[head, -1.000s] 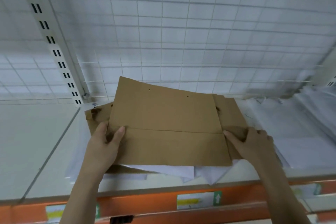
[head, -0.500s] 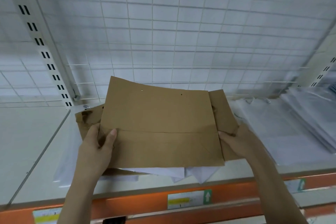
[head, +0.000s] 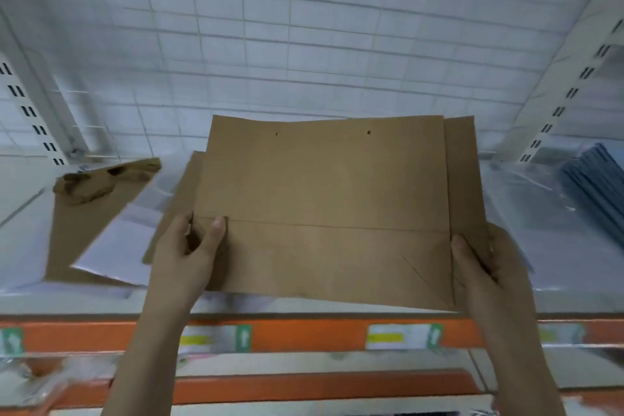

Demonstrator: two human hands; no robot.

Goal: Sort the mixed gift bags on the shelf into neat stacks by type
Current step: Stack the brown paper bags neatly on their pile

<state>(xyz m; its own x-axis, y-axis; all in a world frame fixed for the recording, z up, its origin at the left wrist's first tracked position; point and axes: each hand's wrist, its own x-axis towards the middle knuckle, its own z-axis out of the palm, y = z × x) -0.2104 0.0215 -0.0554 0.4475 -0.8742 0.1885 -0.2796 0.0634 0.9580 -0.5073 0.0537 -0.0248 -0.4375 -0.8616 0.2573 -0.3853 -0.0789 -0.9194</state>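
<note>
I see flat brown paper bags (head: 324, 213) above the shelf (head: 304, 314) front edge; left hand (head: 189, 257) and right hand (head: 486, 267) grip their lower corners, thumbs on top.

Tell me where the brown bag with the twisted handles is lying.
In the head view the brown bag with twisted handles lies on the shelf at the left, partly under white bags, left of the left hand.
</note>
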